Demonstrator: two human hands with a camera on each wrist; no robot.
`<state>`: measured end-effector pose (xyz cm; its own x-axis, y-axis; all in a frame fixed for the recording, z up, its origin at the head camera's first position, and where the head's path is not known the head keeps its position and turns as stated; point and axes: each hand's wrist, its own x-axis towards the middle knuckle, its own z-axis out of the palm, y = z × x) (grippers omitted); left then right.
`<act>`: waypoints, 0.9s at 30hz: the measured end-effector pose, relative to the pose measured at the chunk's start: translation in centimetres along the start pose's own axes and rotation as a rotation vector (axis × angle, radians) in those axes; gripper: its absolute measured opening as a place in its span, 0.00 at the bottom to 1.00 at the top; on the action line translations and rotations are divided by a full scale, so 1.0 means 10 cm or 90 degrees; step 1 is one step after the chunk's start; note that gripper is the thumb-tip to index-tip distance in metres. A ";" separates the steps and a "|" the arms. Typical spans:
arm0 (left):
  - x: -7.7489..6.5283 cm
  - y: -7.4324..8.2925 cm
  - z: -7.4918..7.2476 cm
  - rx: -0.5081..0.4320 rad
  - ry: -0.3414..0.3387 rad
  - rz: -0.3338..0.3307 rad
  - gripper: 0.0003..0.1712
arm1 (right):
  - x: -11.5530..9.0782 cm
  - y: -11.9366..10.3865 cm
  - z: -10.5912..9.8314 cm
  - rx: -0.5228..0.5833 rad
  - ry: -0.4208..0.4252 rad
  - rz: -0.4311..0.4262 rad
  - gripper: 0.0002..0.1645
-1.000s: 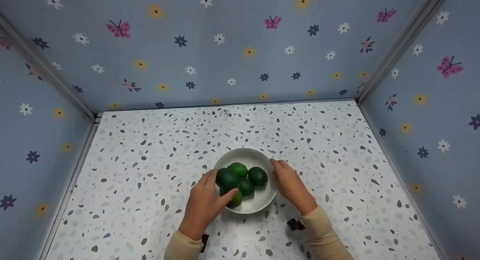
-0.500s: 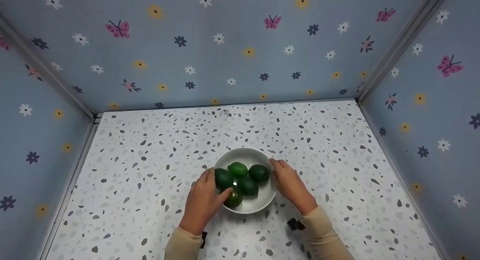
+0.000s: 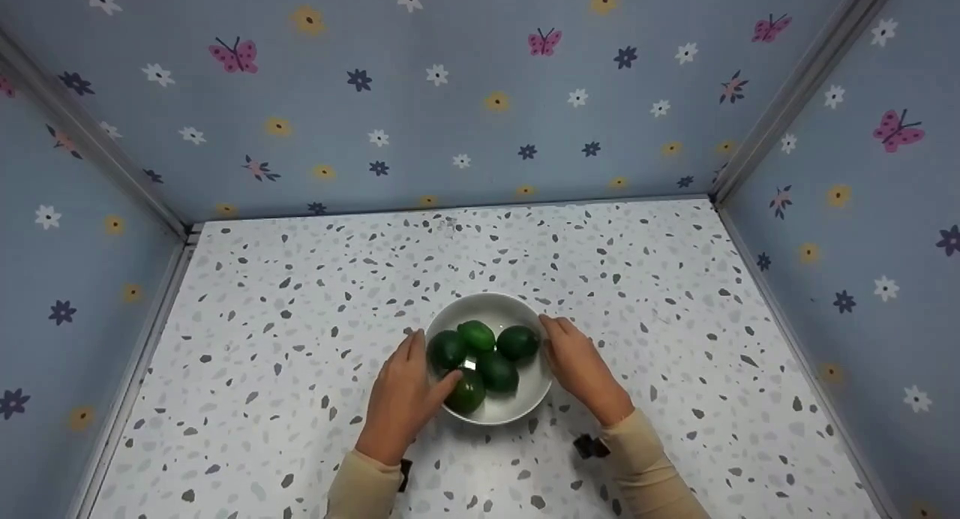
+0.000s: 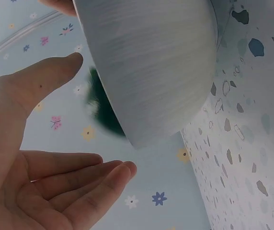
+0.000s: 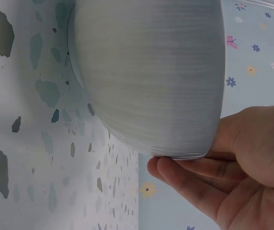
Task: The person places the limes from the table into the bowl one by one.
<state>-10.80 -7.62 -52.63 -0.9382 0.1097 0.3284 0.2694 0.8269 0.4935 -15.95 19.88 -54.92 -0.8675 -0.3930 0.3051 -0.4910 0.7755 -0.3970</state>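
A white bowl (image 3: 491, 413) stands on the speckled tabletop and holds several smooth, oval green fruits, most of them dark, such as the one (image 3: 497, 372) in the middle. A brighter green fruit (image 3: 476, 337) lies toward the back. My left hand (image 3: 397, 395) is at the bowl's left side, thumb spread from relaxed fingers. The left wrist view shows this hand (image 4: 55, 158) holding nothing and apart from the bowl wall, a blurred fruit showing above the rim. My right hand (image 3: 589, 369) grips the right rim; in the right wrist view its fingers (image 5: 189, 184) press the outside.
The white speckled tabletop (image 3: 300, 294) spreads around the bowl. Blue flowered panels stand behind it (image 3: 480, 129) and at the left and right, with grey metal strips (image 3: 802, 91) along the corners.
My left hand has drawn slightly left, away from the fruits. The fruits by it have settled apart: the left one shifted left, the middle one right. The right hand keeps its hold.
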 end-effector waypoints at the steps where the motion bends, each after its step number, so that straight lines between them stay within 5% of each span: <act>1: 0.00 0.00 -0.01 0.000 -0.001 -0.001 0.49 | 0.00 0.00 0.00 -0.006 0.010 -0.014 0.23; 13: -0.03 -0.03 -0.09 -0.003 -0.003 -0.026 0.49 | 0.01 0.00 0.00 -0.001 -0.004 0.009 0.24; 23: -0.06 -0.04 -0.18 0.020 0.044 0.006 0.48 | -0.03 -0.05 -0.09 -0.027 -0.064 0.051 0.28; 27: -0.04 -0.03 -0.21 0.046 0.052 0.019 0.49 | -0.06 -0.07 -0.13 -0.059 -0.042 0.044 0.31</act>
<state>-10.00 -9.05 -51.17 -0.9083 0.0921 0.4080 0.2779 0.8619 0.4242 -14.97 20.19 -53.68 -0.9039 -0.3662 0.2209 -0.4227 0.8432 -0.3321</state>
